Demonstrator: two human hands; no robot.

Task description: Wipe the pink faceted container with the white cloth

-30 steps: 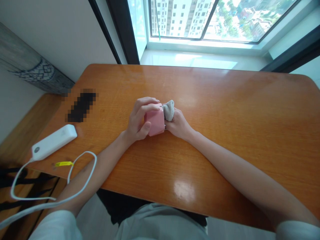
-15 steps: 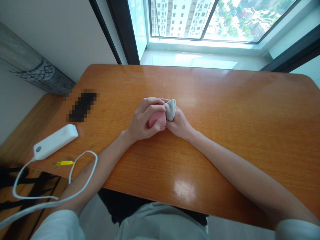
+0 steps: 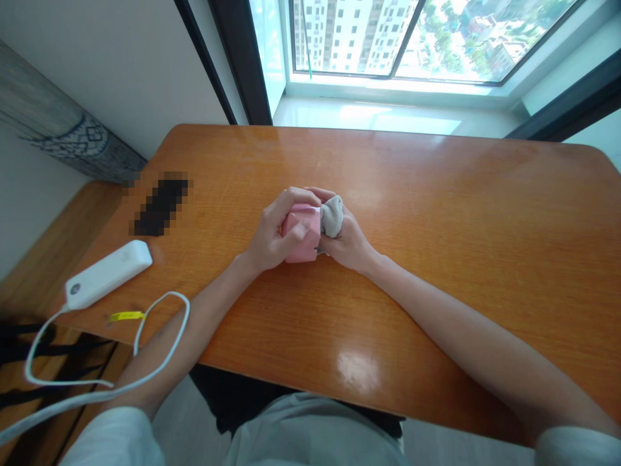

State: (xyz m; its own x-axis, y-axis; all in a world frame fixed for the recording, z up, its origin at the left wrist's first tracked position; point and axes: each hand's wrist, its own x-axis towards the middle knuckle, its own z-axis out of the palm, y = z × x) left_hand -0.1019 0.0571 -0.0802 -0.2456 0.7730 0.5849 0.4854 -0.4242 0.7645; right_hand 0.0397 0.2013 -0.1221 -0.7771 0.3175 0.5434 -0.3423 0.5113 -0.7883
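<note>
My left hand (image 3: 272, 233) is wrapped round a small pink box-shaped object (image 3: 303, 241) at the middle of the orange wooden table (image 3: 436, 213). My right hand (image 3: 347, 241) is closed on a bunched grey cloth (image 3: 332, 215) that presses against the right side of the pink object. Both hands rest low on the tabletop, touching each other around the object. Much of the pink object is hidden by my left fingers.
A white power bank (image 3: 107, 274) lies near the table's left edge, its white cable (image 3: 145, 336) looping off the front with a yellow tag (image 3: 125, 316). A blurred dark object (image 3: 160, 204) lies at the left back. A window ledge runs behind the table.
My left hand turned the pink object in its grip, covering it more half a second ago and showing more of it now. The grey cloth stayed against its right side.
</note>
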